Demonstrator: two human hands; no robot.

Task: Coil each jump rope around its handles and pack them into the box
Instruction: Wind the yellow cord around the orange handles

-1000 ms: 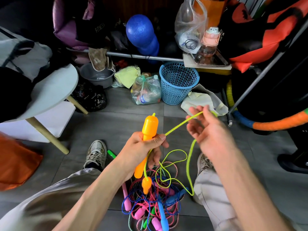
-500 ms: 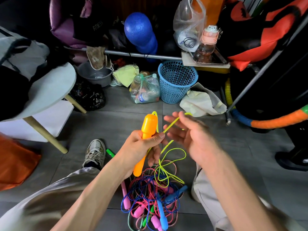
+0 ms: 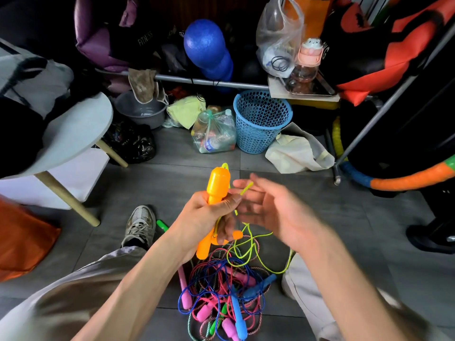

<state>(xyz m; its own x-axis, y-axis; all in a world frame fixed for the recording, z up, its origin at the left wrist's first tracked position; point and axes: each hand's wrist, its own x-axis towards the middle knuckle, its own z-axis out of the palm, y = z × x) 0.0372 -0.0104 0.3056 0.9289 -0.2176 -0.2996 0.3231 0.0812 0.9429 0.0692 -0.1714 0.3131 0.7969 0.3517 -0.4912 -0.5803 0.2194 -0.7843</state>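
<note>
The left hand [image 3: 206, 217] grips the orange handle [image 3: 216, 190] standing upright, fat end up; the right hand [image 3: 275, 212] pinches the yellow rope [image 3: 246, 188]

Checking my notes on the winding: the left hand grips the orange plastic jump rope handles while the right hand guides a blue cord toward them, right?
Not quite: the cord is yellow-green, not blue. The head view shows the left hand gripping the orange plastic jump rope handles while the right hand guides the thin yellow-green cord toward them.
</note>
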